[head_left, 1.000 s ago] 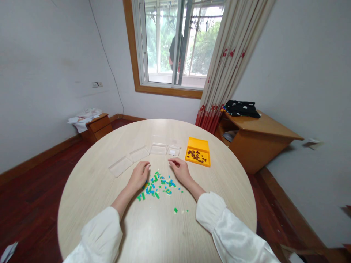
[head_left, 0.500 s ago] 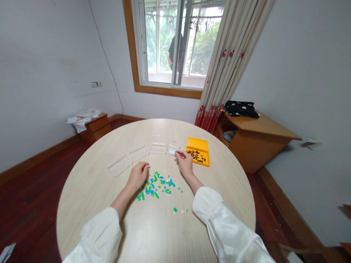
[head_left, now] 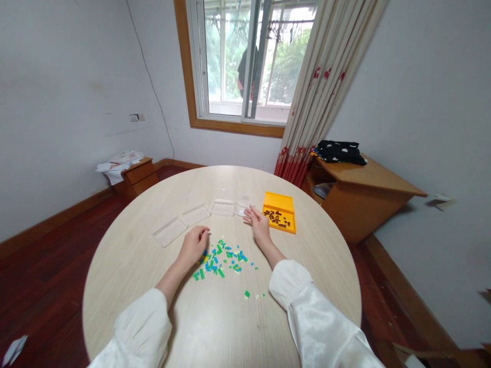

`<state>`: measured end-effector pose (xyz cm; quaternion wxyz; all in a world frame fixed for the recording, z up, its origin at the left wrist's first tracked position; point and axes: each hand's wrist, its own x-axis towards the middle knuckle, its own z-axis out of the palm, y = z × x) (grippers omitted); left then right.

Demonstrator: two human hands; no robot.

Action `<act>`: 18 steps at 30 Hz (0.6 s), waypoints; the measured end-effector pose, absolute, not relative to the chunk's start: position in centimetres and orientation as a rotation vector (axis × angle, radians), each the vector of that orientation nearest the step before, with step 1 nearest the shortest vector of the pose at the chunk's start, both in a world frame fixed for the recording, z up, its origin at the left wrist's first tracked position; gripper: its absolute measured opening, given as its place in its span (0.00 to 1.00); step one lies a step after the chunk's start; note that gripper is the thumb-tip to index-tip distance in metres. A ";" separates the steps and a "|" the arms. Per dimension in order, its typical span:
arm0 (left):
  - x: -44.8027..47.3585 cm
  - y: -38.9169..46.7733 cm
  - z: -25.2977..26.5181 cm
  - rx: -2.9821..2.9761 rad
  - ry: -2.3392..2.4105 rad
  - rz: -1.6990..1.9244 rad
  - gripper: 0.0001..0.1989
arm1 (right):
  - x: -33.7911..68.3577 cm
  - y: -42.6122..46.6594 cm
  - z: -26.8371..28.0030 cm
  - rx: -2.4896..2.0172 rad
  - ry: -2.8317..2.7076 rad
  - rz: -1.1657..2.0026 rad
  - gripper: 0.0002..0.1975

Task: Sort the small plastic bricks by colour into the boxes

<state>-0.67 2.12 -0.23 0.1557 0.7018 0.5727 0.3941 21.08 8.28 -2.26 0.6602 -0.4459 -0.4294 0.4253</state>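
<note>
My right hand (head_left: 258, 224) is at the rightmost clear plastic box (head_left: 241, 210), partly covering it. Its fingers are parted, and I see nothing between them. My left hand (head_left: 195, 244) rests on the table at the left edge of a pile of small building bricks (head_left: 220, 259), mostly green and blue with some yellow and pale ones. Its fingers are curled closed; whatever they hold, if anything, is hidden. Three more open clear boxes, the left one (head_left: 170, 232), the second (head_left: 196, 215) and the third (head_left: 223, 208), form an arc beyond my hands.
An open yellow case (head_left: 292, 223) with dark brown pieces (head_left: 276, 219) stands right of my right hand. A few stray bricks (head_left: 247, 294) lie nearer me on the round table (head_left: 215, 327). A wooden desk (head_left: 368, 176) with folded dark cloth (head_left: 341, 153) stands back right.
The blue brick that was between my right fingertips is no longer visible there, and those fingers have spread over the small clear box. My left hand has stayed in place.
</note>
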 end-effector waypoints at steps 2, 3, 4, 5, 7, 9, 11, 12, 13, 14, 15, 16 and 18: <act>-0.7 2.1 -0.3 2.006 1.644 1.130 0.14 | 21.1 8.2 -2.0 -1.011 -0.957 0.961 0.20; -0.6 2.1 -0.3 2.002 1.649 1.126 0.14 | 21.0 8.1 -1.9 -1.020 -0.964 0.954 0.20; -0.6 2.1 -0.3 1.999 1.652 1.117 0.14 | 21.0 7.9 -1.8 -1.036 -0.986 0.942 0.19; -0.6 2.1 -0.3 1.996 1.654 1.104 0.14 | 21.0 7.7 -1.7 -1.057 -1.026 0.924 0.18; -0.7 2.0 -0.2 2.004 1.634 1.066 0.14 | 20.8 7.1 -1.3 -1.100 -1.177 0.861 0.15; -0.9 1.9 0.1 2.042 1.588 1.024 0.13 | 20.5 6.3 -1.0 -1.121 -1.401 0.763 0.11; -1.2 1.8 0.6 2.090 1.542 0.989 0.11 | 20.2 5.3 -0.6 -1.113 -1.635 0.667 0.08; -1.4 1.7 0.9 2.106 1.524 0.969 0.11 | 20.0 4.9 -0.4 -1.104 -1.736 0.636 0.08; -1.6 1.7 1.2 2.111 1.508 0.946 0.11 | 19.8 4.6 -0.2 -1.090 -1.821 0.616 0.08; -1.9 1.6 1.4 2.108 1.488 0.909 0.11 | 19.6 4.3 -0.1 -1.075 -1.889 0.605 0.08; -2.2 1.6 1.7 2.105 1.458 0.857 0.11 | 19.5 4.1 0.0 -1.063 -1.942 0.599 0.08; -2.5 1.6 1.9 2.102 1.423 0.806 0.11 | 19.3 4.0 0.1 -1.056 -1.978 0.597 0.08; -3.0 1.5 2.1 2.094 1.360 0.715 0.11 | 19.2 4.0 0.1 -1.063 -2.008 0.605 0.09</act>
